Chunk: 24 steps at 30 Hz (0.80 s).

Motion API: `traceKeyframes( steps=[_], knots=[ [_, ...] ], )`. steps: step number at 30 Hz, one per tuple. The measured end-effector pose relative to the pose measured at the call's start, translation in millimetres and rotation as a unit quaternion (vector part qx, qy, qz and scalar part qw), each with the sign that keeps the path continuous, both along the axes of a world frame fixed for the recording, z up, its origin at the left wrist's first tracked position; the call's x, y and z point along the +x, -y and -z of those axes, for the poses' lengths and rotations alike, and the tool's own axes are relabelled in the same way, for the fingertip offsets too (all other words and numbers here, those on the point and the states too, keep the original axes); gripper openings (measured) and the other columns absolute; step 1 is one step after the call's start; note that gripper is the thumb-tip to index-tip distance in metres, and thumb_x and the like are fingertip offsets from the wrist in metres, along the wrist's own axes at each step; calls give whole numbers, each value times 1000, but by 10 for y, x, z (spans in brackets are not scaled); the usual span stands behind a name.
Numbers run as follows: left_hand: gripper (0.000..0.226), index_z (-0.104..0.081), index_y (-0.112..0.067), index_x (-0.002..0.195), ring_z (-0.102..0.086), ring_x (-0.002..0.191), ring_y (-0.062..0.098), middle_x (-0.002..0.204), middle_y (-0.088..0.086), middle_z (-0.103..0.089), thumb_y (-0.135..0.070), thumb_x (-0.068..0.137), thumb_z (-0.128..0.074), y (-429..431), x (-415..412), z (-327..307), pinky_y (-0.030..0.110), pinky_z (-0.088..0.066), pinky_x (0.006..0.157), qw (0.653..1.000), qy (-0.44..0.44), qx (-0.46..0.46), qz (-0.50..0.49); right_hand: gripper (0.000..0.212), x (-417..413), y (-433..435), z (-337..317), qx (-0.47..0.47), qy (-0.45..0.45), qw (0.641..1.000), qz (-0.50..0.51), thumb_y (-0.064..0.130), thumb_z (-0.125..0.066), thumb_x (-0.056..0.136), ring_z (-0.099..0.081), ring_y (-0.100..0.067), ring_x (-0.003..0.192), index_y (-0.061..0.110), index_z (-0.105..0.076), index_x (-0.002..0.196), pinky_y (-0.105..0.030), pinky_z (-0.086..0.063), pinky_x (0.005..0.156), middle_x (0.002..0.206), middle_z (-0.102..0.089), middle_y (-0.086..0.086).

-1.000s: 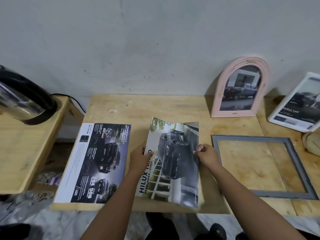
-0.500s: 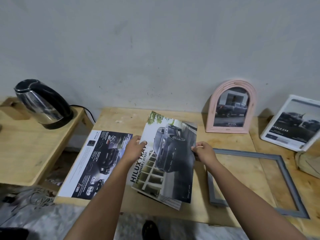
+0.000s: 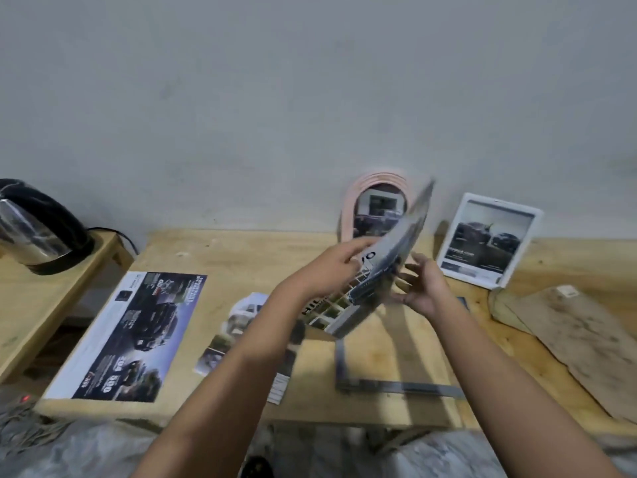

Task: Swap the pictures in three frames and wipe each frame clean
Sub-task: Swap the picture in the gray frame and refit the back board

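- A thin grey frame (image 3: 396,386) is lying flat and empty on the bare wooden table (image 3: 241,250).
- A glossy car leaflet (image 3: 127,336) and a round-topped cut picture (image 3: 238,322) are lying flat to its left.
- The left hand (image 3: 331,270) is pinching a blurred, tilted car print (image 3: 389,257) above the frame; the right hand (image 3: 422,288) is spreading open-fingered under it.
- An arched pink frame (image 3: 348,215) and a white frame (image 3: 489,236), each holding a car photo, are leaning at the wall.

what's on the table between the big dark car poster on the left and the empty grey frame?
In the head view, a smaller car picture lies flat between the poster and the grey frame, partly hidden under the left forearm. Otherwise bare wood.
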<state>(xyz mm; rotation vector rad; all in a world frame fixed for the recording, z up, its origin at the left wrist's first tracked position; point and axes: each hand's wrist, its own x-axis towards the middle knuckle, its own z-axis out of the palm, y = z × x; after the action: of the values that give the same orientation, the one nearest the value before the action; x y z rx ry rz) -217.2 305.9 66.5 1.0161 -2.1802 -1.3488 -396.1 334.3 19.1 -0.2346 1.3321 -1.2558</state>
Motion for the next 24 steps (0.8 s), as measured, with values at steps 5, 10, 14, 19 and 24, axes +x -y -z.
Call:
traceKeyframes(
  steps=[5, 10, 14, 19, 24],
  knots=[
    [61, -48, -31, 135, -48, 126, 17, 139, 1, -51, 2, 84, -43, -387, -603, 259, 34, -38, 106, 979, 93, -141, 115, 69, -816, -419, -59, -78, 152, 985, 35, 67, -25, 89, -69, -37, 82, 9, -55, 110, -59, -55, 65, 98, -67, -20],
    [68, -44, -23, 138, -25, 142, 20, 148, 2, -40, 15, 81, -43, -865, -982, 748, 44, -18, 118, 935, 185, -253, 163, 30, -1361, -905, 43, 32, -15, 997, -61, 38, -49, 91, -67, -34, 79, 11, -53, 105, -46, -59, 63, 90, -66, -19],
    [64, -40, -20, 141, -14, 145, 26, 153, 4, -29, 10, 84, -42, -1092, -956, 1353, 44, -12, 117, 919, 249, -231, 201, 7, -1562, -1107, 640, 184, -159, 965, -101, 2, -44, 83, -61, -25, 55, 5, -49, 86, -28, -51, 48, 71, -58, -13],
    [57, -21, -27, 147, 6, 146, 23, 159, 2, 2, -27, 95, -42, -1242, -825, 1811, 45, -3, 118, 911, 337, -135, 197, 26, -1507, -1214, 1095, 235, -288, 926, -67, -6, -47, 78, -37, -24, 55, 7, -40, 56, -34, -28, 53, 58, -40, -13],
    [59, -11, -26, 150, 15, 145, 25, 158, 3, 13, -44, 98, -33, -1076, -712, 1983, 46, 0, 116, 912, 379, -103, 113, 23, -1444, -1249, 1202, 222, -416, 877, -89, 1, -49, 80, -42, -25, 60, 9, -46, 58, -28, -29, 49, 61, -47, -10]
  ],
)
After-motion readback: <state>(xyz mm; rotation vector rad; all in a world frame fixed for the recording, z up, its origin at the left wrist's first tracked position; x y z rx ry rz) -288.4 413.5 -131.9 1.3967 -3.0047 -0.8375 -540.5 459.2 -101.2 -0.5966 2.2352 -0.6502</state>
